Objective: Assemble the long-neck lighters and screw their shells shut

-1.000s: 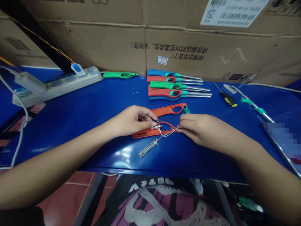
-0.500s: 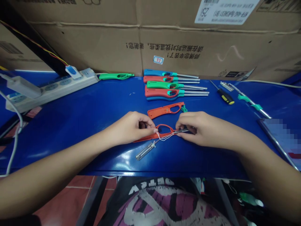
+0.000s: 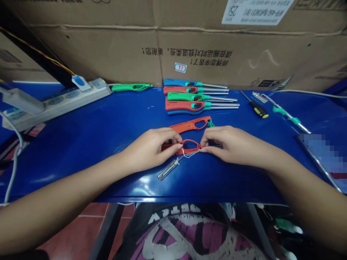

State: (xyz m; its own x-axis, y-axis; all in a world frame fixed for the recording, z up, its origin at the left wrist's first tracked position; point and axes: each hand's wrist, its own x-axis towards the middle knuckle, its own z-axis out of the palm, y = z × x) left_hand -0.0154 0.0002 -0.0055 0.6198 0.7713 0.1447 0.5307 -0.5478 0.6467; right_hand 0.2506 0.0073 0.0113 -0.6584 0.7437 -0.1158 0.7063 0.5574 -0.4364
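Between my hands lies an orange-red lighter casing half (image 3: 191,141) with an oval trigger opening. My left hand (image 3: 159,144) pinches it at the left side of the opening, where thin white wires (image 3: 187,154) begin. My right hand (image 3: 230,146) has its fingertips closed at the casing's right end, where the wires finish; a thin dark rod shows partly behind those fingers. From the wires a clear cylindrical fuel tank (image 3: 168,169) hangs off toward the front, lying on the blue table. Just behind sits the other orange casing half (image 3: 189,125), with a green trigger piece (image 3: 210,123) at its tip.
Several finished-looking long lighters (image 3: 187,105) are stacked at the back against a cardboard box (image 3: 108,50). A green casing (image 3: 131,87) and a power strip (image 3: 62,99) stand left. To the right are a screwdriver (image 3: 258,109), a metal tube (image 3: 300,125) and a blurred-out screen (image 3: 322,155).
My right hand has shifted slightly left, its fingertips now at the casing's end. The casing half has turned a little more level. The view has also moved slightly.
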